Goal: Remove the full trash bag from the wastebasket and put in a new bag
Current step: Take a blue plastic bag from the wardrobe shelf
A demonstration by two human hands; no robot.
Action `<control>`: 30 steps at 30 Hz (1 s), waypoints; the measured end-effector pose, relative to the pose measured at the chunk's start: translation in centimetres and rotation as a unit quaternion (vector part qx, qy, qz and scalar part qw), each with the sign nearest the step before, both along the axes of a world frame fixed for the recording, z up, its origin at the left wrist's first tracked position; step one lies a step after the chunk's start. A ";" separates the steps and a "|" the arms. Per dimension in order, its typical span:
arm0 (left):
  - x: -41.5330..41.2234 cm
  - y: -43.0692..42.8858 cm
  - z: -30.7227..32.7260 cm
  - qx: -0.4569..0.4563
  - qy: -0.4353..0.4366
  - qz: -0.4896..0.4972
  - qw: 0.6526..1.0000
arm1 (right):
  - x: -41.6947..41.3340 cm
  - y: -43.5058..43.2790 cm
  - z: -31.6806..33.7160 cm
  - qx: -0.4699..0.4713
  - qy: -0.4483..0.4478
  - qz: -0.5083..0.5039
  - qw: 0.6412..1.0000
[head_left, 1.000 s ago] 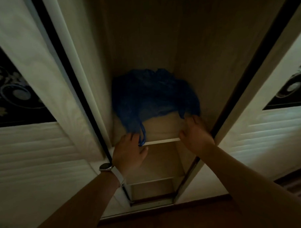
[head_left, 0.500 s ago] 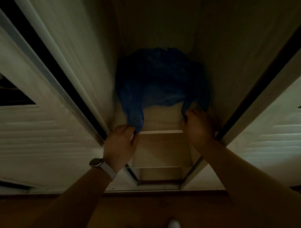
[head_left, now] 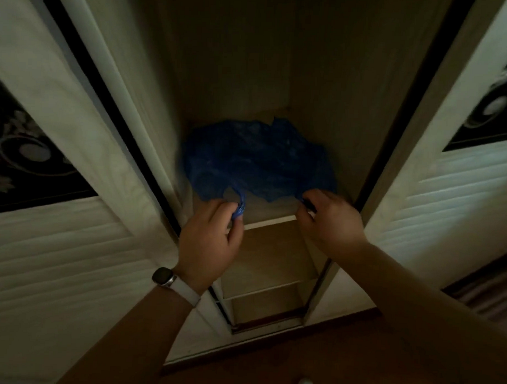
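in the middle of the frame, on a shelf (head_left: 270, 221) of the open closet, lay a blue bag (head_left: 259, 160), spread out and crumpled, with its near edge hanging toward the front of the shelf. no wastebasket was in view.

the risk i judged was this: the bag looked thin, and it was held only by two bunched corners. a sharp pull could stretch or tear the plastic there, or one corner could slip out, and then the bag would hang from one side. the bag could also catch on the shelf edge or on the door (head_left: 128, 124) at the left of the frame, which stood just beside it. the light was weak, so small holes would be hard to notice.

the left hand (head_left: 209, 242) was at lower centre, back of the hand up, wrist bent a little, with a watch (head_left: 164, 276) on it. its fingers were closed on a twisted corner of the bag. the right hand (head_left: 329, 220) reached in from the lower right of the frame, arm nearly straight. its fingers were curled at the other corner and seemed to pinch it, though the contact was dark. the two hands were apart, at about the same height.
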State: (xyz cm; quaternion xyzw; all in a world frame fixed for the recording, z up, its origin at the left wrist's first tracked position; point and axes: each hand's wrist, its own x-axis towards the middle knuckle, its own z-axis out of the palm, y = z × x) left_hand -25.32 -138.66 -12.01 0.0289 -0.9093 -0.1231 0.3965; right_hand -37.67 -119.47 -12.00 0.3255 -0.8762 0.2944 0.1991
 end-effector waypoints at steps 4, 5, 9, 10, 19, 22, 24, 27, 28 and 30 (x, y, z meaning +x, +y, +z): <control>1.9 -0.6 -0.2 0.005 -0.048 -0.096 0.994 | 4.7 -0.2 1.7 -0.010 -0.032 -0.037 0.999; 2.4 -0.7 -0.3 0.012 -0.055 -0.131 0.990 | 6.0 -0.1 1.9 -0.007 -0.035 -0.053 0.998; 4.1 -0.4 -0.2 0.017 -0.050 -0.246 0.968 | 11.1 1.3 2.6 -0.009 -0.042 -0.098 0.994; 4.5 -0.2 -0.1 0.016 -0.042 -0.267 0.963 | 12.3 1.8 2.6 -0.008 -0.049 -0.107 0.993; 7.6 5.2 1.3 0.020 -0.082 -0.422 0.903 | 20.9 8.1 3.0 -0.022 -0.062 -0.219 0.974; 8.4 8.3 1.9 0.042 -0.113 -0.460 0.879 | 23.7 10.9 3.1 -0.029 -0.072 -0.245 0.967; 9.1 10.9 2.2 0.035 -0.125 -0.492 0.861 | 25.4 13.2 3.1 -0.018 -0.084 -0.262 0.961; 10.3 15.2 2.1 -0.022 -0.150 -0.535 0.831 | 27.5 16.9 2.9 -0.027 -0.096 -0.299 0.949; 10.6 16.7 1.8 -0.034 -0.154 -0.551 0.820 | 28.3 18.2 2.9 -0.036 -0.099 -0.310 0.945; 11.1 19.8 1.2 -0.033 -0.170 -0.574 0.801 | 29.8 20.7 2.6 -0.042 -0.103 -0.322 0.940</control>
